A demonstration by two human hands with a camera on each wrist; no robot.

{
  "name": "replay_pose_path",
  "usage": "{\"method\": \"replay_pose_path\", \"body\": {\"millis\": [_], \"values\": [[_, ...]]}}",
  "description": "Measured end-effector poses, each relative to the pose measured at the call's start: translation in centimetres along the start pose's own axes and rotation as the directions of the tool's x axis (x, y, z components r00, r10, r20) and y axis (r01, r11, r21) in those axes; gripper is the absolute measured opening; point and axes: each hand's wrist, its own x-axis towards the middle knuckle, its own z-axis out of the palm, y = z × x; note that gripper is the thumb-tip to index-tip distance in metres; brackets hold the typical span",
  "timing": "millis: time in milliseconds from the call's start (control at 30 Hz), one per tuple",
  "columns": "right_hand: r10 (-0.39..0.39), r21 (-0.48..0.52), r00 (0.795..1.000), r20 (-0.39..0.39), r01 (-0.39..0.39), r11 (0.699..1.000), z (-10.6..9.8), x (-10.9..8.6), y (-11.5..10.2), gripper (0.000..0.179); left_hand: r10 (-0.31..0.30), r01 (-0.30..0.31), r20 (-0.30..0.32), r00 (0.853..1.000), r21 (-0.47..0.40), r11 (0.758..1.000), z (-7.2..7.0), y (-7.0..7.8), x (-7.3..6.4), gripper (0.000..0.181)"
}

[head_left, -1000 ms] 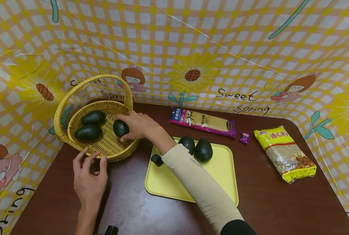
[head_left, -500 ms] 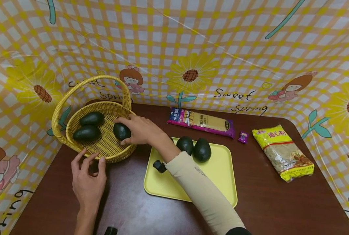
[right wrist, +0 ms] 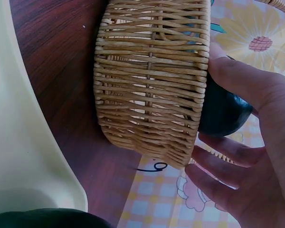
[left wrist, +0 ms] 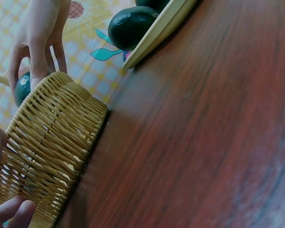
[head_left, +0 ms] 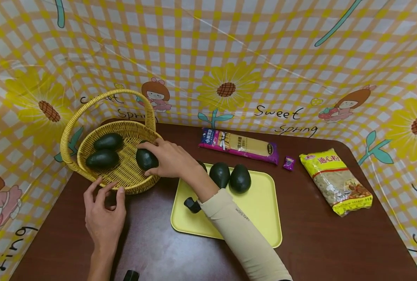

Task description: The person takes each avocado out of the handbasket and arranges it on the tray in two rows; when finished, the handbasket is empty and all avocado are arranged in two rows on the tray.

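My right hand (head_left: 170, 159) grips a dark green avocado (head_left: 146, 159) at the right side of the yellow wicker basket (head_left: 134, 189). In the right wrist view, the thumb and fingers curve around this avocado (right wrist: 223, 111) just above the basket wall (right wrist: 152, 80). Two more avocados, an upper one (head_left: 108, 141) and a lower one (head_left: 102, 159), lie side by side in the basket's left half. My left hand (head_left: 105, 214) rests its relaxed fingertips at the front rim. In the left wrist view, its fingers (left wrist: 21, 213) show beside the woven wall.
Right of the basket, a yellow tray (head_left: 257, 218) bears avocados (head_left: 240, 178), one partly hidden by my right arm. Behind it lie a noodle pack (head_left: 238, 145) and a small purple packet (head_left: 288, 163). A yellow pasta bag (head_left: 336, 181) lies far right. The basket handle (head_left: 106, 93) arches up.
The right hand and its avocado have shifted slightly right and toward me within the basket. The left hand stays at the front rim. The view has drifted a little.
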Motion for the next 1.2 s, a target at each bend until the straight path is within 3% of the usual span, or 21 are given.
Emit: {"method": "replay_pose_path", "body": {"millis": [1200], "values": [[0.011, 0.098, 0.989, -0.147, 0.004, 0.995, 0.1, -3.4, -0.2, 0.084, 0.004, -0.004, -0.011, 1.000, 0.010, 1.000, 0.0, 0.1, 0.0, 0.026]]}}
